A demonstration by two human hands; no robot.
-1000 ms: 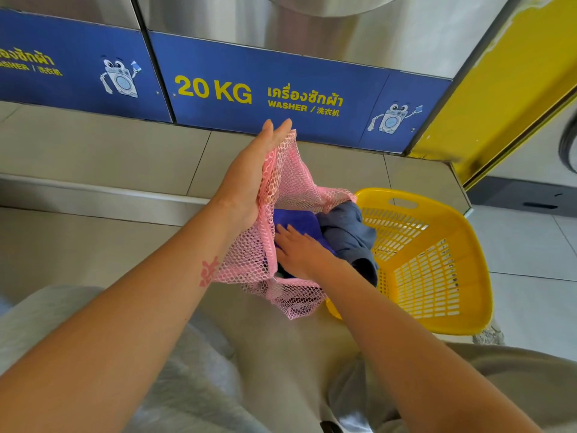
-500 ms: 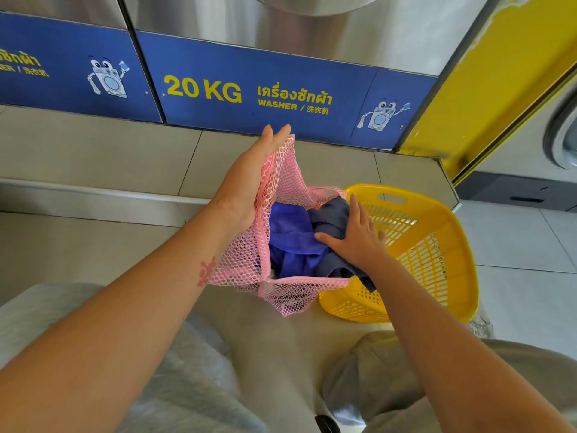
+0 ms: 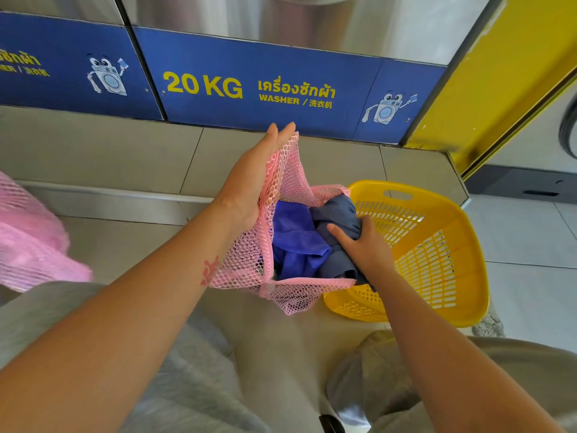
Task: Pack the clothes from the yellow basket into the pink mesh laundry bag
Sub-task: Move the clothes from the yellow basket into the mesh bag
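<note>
My left hand [image 3: 253, 176] holds up the left rim of the pink mesh laundry bag [image 3: 246, 260], keeping its mouth wide. Inside the bag lies a bright blue cloth [image 3: 296, 242]. Beside it a grey-blue garment [image 3: 338, 214] hangs over the bag's right edge, and my right hand [image 3: 363, 248] grips it and presses it down. The yellow basket [image 3: 437, 254] stands tilted just right of the bag, and its visible inside holds no clothes.
Washer fronts with a blue "20 KG" panel [image 3: 249, 85] rise behind a tiled step [image 3: 103, 157]. Another pink mesh item [image 3: 28, 239] lies at the left edge. My legs in beige trousers fill the foreground. A yellow pillar [image 3: 499, 73] stands at the right.
My right hand went from pressing the blue cloth to the grey-blue garment and now clutches it lower in the bag. The left hand keeps its hold. The camera shifted, bringing the second pink mesh item into view.
</note>
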